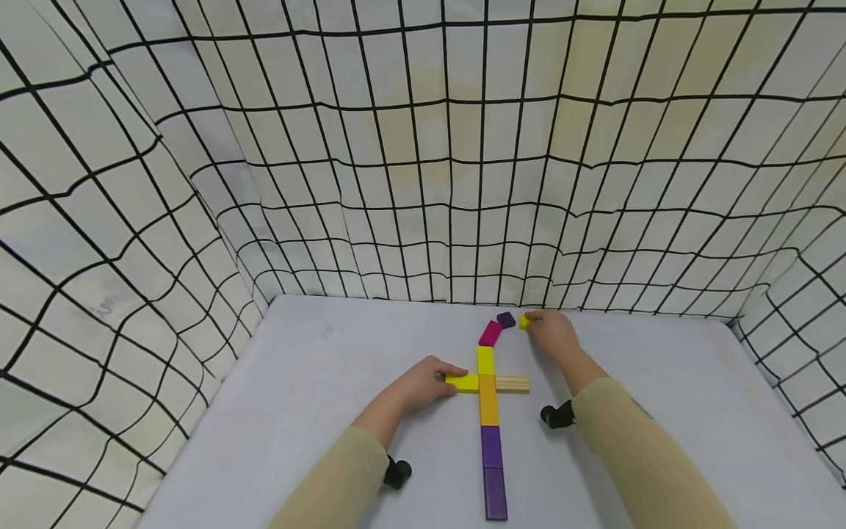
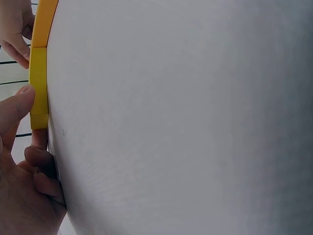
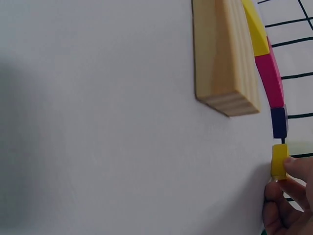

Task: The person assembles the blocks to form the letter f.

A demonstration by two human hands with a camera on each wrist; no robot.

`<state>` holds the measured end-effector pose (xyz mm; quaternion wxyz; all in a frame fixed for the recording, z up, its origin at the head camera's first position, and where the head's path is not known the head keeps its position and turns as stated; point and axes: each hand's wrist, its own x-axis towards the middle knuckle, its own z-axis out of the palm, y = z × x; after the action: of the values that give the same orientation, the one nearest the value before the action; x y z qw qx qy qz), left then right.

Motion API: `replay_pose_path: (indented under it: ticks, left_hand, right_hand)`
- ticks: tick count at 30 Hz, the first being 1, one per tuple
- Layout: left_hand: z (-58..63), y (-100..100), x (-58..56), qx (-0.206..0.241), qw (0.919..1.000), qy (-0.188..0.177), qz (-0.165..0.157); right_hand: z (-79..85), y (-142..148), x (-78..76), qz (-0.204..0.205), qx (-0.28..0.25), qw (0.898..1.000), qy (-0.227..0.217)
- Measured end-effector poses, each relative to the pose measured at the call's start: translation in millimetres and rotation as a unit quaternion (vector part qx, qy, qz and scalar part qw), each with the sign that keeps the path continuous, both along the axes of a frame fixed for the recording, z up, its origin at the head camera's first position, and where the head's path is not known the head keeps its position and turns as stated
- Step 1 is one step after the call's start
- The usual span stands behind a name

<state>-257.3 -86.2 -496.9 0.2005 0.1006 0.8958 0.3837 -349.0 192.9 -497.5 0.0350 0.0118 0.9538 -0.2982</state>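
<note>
My left hand [image 1: 423, 383] pinches the outer end of a yellow block [image 1: 466, 383], thumb on the near side. That block lies against the left side of an orange block [image 1: 488, 400]. Farther back, my right hand [image 1: 554, 335] holds a small yellow block [image 3: 279, 160] between thumb and fingers. To its left lies a small dark purple block [image 1: 506, 320], a short gap away. A magenta block [image 1: 490, 333] sits slanted between the purple one and an upright-running yellow block [image 1: 485, 360]. Opposite the left yellow block, a plain wooden block [image 1: 512, 384] extends right from the orange one.
Two purple blocks [image 1: 492, 447] continue the line toward the near edge. All the blocks lie on a white table [image 1: 317, 411]. A black net [image 1: 449, 162] over pale walls rises at the back and both sides.
</note>
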Motion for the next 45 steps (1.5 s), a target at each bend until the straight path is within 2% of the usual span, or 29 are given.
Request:
replay_pose_path:
  ticks: [5, 20, 32, 45]
  left_hand:
    - [1.0, -2, -1.1, 0.001, 1.0, 0.002, -0.001]
    - [-1.7, -1, -3.5, 0.004, 0.9999, 0.005, -0.008]
    - [-7.2, 1, -4.0, 0.002, 1.0, 0.005, -0.007]
    - [-5.7, -1, -2.9, 0.007, 1.0, 0.005, -0.004]
  right_hand:
    - [-1.1, -5, -1.5, -0.021, -0.011, 1.0, -0.002]
    - [-3.2, -9, -1.1, -0.047, -0.022, 0.999, -0.014]
    - [-6.5, -8, 0.0, -0.042, -0.012, 0.999, -0.013]
    - [-7.8, -9, 0.8, -0.037, -0.022, 0.999, -0.025]
